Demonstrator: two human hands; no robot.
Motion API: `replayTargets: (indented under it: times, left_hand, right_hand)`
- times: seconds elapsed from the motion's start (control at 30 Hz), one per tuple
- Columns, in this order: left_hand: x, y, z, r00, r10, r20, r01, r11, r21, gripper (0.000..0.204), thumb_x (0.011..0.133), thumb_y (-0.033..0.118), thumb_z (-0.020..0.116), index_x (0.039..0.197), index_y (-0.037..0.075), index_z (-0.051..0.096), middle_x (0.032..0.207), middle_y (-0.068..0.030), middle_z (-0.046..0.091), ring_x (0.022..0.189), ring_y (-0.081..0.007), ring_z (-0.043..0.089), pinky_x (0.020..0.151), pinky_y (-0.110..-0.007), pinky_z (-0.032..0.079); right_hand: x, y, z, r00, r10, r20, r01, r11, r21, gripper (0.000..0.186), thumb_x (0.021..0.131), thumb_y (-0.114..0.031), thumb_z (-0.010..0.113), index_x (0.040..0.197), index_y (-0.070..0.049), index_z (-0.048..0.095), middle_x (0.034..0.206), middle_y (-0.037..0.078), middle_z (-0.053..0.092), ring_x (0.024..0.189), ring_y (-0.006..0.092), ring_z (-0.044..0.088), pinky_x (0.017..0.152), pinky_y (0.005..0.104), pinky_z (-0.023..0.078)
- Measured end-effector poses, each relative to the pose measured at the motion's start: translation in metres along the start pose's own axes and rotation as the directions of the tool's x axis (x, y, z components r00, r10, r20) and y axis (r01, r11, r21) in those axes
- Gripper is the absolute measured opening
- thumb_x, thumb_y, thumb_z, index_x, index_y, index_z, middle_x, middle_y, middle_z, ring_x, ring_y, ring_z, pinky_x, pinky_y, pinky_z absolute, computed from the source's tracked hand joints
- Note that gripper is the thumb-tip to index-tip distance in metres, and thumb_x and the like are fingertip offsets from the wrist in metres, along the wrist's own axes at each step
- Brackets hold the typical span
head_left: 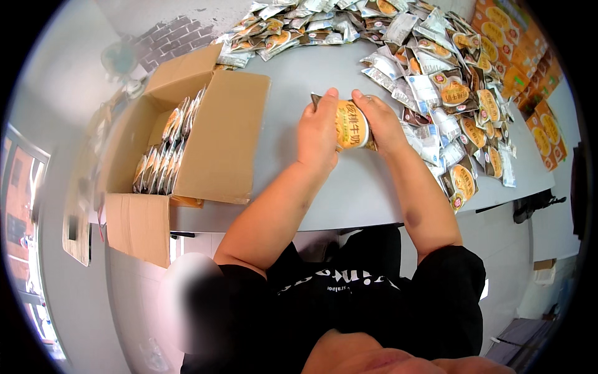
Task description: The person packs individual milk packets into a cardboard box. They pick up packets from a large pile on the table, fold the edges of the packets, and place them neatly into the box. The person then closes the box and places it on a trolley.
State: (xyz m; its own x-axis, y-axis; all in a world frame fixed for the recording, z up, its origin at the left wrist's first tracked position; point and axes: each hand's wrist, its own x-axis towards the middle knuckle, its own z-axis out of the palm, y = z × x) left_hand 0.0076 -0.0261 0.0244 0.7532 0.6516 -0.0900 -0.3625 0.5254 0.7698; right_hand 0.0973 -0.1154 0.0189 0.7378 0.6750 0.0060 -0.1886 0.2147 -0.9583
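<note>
Above the middle of the table I hold a brown and yellow food pouch (352, 126) between both hands, its printed front turned up. My left hand (319, 129) grips one side of it, thumb on top. On the other side my right hand (381, 123) is closed round the edge, thumb also on top. The undersides of my fingers are hidden. To the left stands an open cardboard box (215, 137), with several like pouches (163, 163) standing on edge in rows inside it.
Loose pouches (455, 93) lie heaped along the right side and the far edge of the grey table (293, 68). Orange printed cartons (548, 134) are stacked beyond the right side. The box's near flap (138, 225) hangs past the table's front edge.
</note>
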Motion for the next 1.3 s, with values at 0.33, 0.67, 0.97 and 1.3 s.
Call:
replayTargets:
  times: [0.33,0.67,0.97,1.3]
  left_hand:
    - [-0.004,-0.010,-0.005,0.988,0.101,0.117,-0.119,0.982,0.150,0.032,0.091,0.032,0.065,0.090,0.002,0.054,0.081,-0.0034,0.058,0.069,-0.0090,0.057,0.059,-0.026,0.050]
    - [-0.015,-0.002,-0.003,0.929,0.275,0.248,-0.370,0.710,0.599,0.036,0.088,0.032,0.067,0.079,0.000,0.054,0.072,-0.0052,0.058,0.062,-0.0123,0.054,0.056,-0.030,0.047]
    - [0.004,-0.010,-0.005,0.996,0.086,0.032,-0.089,0.988,0.125,0.032,0.090,0.032,0.065,0.089,0.001,0.055,0.081,-0.0063,0.061,0.066,-0.0131,0.058,0.059,-0.030,0.050]
    - [0.002,-0.002,-0.004,1.000,0.027,-0.007,-0.027,0.999,-0.028,0.030,0.093,0.029,0.060,0.102,0.002,0.050,0.087,-0.0057,0.059,0.071,-0.0135,0.062,0.061,-0.030,0.054]
  right_hand:
    - [0.003,0.002,-0.007,0.997,0.073,0.019,-0.074,0.993,0.087,0.043,0.092,-0.047,0.060,0.089,-0.004,0.058,0.079,0.005,0.061,0.067,0.0119,0.059,0.058,0.0294,0.050]
    - [0.002,0.001,-0.008,0.999,0.022,-0.031,-0.020,0.996,0.087,0.035,0.091,-0.039,0.064,0.081,-0.007,0.057,0.070,0.000,0.055,0.060,0.0090,0.053,0.053,0.0256,0.043]
    - [0.004,0.003,-0.018,0.991,0.053,0.123,-0.063,0.995,0.076,0.036,0.091,-0.040,0.064,0.087,-0.005,0.059,0.077,0.001,0.059,0.068,0.0090,0.057,0.059,0.0248,0.047]
    - [-0.004,0.000,-0.002,0.994,0.021,0.105,-0.014,0.998,-0.064,0.045,0.092,-0.040,0.063,0.107,0.002,0.057,0.093,0.007,0.065,0.078,0.0121,0.063,0.068,0.0265,0.053]
